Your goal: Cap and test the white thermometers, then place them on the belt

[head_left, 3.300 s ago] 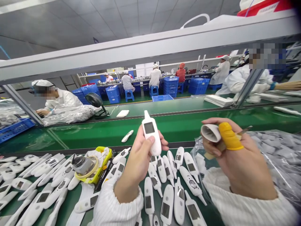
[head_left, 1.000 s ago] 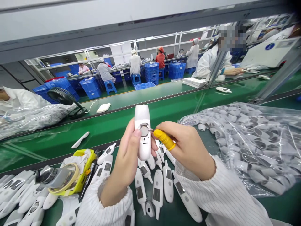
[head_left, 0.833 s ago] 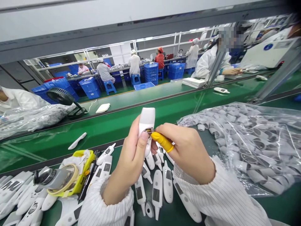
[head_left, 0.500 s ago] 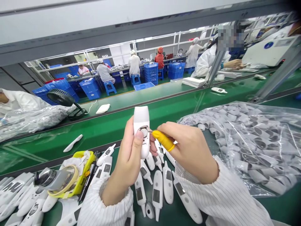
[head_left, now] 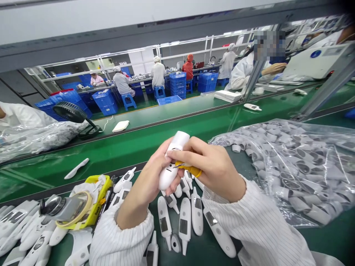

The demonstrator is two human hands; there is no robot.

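My left hand (head_left: 148, 175) is closed around a white ear thermometer (head_left: 167, 178), tilted, with the round opening in its casing partly showing. Over that opening lies the index finger of my right hand (head_left: 215, 162), touching the thermometer. A yellow finger cot (head_left: 194, 170) covers another finger of the right hand. Pinched in this hand is a thin, pointed metal tool (head_left: 179, 165); its tip is by the thermometer's lower part, and most of it is hidden. Beneath my hands lie several more ear thermometers (head_left: 185, 221) with small dark screens, and a small grey oval part (head_left: 175, 243).
On the right is a clear plastic bag (head_left: 291, 170) of grey-white sleeve parts. A yellow tray (head_left: 95, 218) holds a tape roll and a bottle; more thermometers lie left of it. Behind runs a green conveyor belt (head_left: 133, 146) with a small fan (head_left: 70, 112) beyond. Co-workers sit further off.
The thermometer has tilted to the right. My right index finger has moved onto its opening, where a round silvery battery showed before. The metal tool's tip has shifted lower.
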